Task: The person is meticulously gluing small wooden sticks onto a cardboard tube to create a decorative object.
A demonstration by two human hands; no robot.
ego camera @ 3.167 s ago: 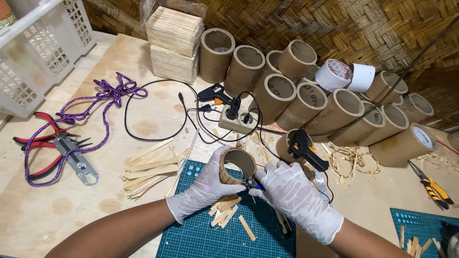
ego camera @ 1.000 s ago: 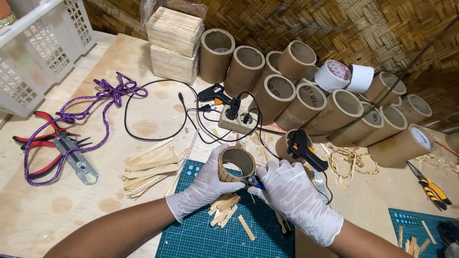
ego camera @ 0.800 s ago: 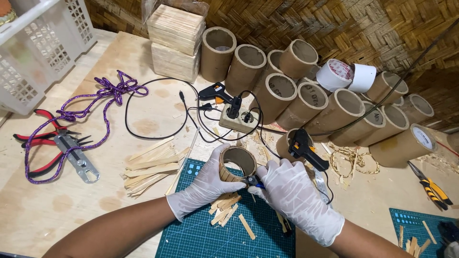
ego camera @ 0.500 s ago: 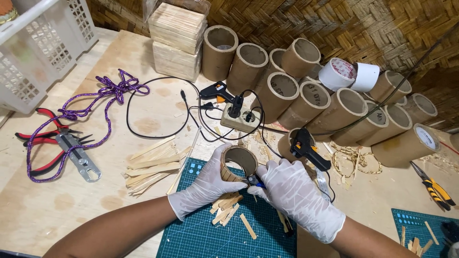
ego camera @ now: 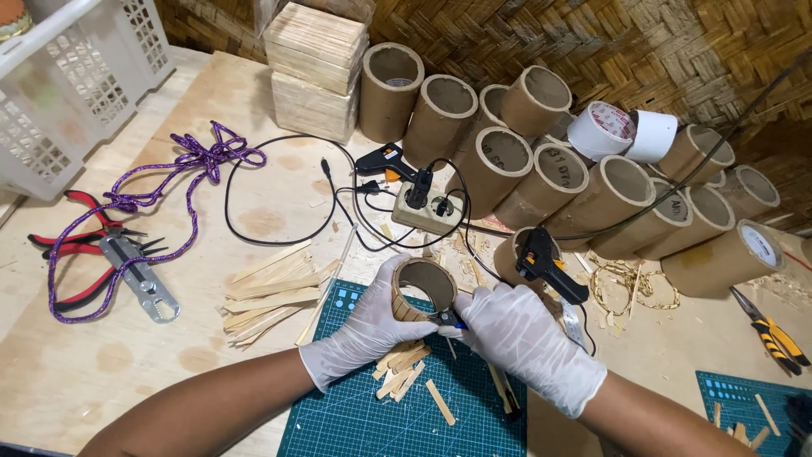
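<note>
The left hand [ego camera: 365,334], in a white glove, wraps its grip closed around a short cardboard tube [ego camera: 421,290] partly clad in wooden sticks, holding it tilted on the green cutting mat [ego camera: 355,419] with its open end facing up and away. The right hand [ego camera: 518,338], also gloved, presses against the tube's right side; its grip is curled shut on a small dark tool [ego camera: 449,319] whose kind cannot be told. Just below the two grips lie loose wooden stick pieces [ego camera: 404,371] on the mat. To the left of the left grip, a pile of long wooden sticks [ego camera: 269,286] rests on the table [ego camera: 127,372]. Just above the right grip stands a black and orange glue gun [ego camera: 545,262], and further up a power strip [ego camera: 425,211] with plugs. Beyond it, well apart from both grips, lies a row of large cardboard tubes [ego camera: 541,173].
</note>
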